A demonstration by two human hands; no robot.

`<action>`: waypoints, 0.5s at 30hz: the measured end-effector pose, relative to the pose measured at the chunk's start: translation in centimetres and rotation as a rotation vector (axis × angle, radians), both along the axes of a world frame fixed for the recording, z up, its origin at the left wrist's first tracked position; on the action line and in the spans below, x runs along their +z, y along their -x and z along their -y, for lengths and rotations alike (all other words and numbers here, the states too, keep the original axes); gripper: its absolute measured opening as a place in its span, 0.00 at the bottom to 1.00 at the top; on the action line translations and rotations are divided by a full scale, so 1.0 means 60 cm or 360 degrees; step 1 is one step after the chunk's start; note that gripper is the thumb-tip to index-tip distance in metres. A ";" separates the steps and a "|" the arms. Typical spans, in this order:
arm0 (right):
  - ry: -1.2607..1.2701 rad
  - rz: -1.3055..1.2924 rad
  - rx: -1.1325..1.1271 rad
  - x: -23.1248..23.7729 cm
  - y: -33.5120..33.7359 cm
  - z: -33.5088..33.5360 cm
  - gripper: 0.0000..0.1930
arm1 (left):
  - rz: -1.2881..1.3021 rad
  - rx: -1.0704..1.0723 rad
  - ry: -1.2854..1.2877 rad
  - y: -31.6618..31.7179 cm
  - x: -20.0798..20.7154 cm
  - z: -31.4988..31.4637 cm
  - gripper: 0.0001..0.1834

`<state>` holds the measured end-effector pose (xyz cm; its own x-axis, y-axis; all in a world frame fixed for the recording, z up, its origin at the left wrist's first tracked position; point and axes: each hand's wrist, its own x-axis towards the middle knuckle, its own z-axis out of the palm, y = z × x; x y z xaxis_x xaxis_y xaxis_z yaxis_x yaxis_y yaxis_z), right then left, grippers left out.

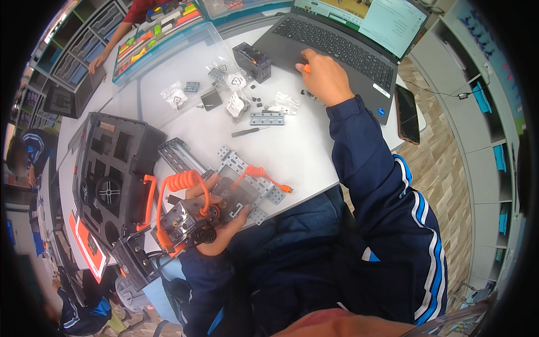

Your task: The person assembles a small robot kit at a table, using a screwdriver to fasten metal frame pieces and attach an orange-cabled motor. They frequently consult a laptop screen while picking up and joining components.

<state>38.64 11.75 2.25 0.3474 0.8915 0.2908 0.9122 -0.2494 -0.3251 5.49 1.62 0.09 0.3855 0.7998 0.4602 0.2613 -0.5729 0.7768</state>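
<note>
Navy sleeves [365,151] lie closest. Our left hand [218,241] grasps the black device [182,220], well left of our right hand [325,80], which pinches an orange piece [307,68] over the laptop [342,48].

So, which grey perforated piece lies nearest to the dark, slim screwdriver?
The rectangular grey plate just beyond the screwdriver; the others lie farther off.
</note>
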 end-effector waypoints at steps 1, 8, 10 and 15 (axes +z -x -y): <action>-0.0001 -0.0011 0.0002 0.000 0.000 0.000 0.17 | -0.0038 -0.0003 0.0001 0.001 0.001 0.000 0.31; -0.0031 0.0018 0.0004 -0.001 -0.001 0.000 0.17 | -0.0079 0.0012 -0.0008 0.002 0.000 0.000 0.32; -0.0036 0.0009 0.0008 -0.003 -0.001 0.000 0.17 | -0.0088 0.0021 -0.0030 0.001 0.000 0.000 0.32; -0.0059 0.0032 0.0009 -0.004 -0.003 -0.002 0.17 | -0.0101 0.0030 -0.0069 0.002 0.001 -0.001 0.32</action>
<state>38.82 11.86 1.99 0.3363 0.8819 0.3304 0.9199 -0.2324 -0.3158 5.36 1.71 0.15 0.4002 0.7871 0.4694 0.3205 -0.6001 0.7329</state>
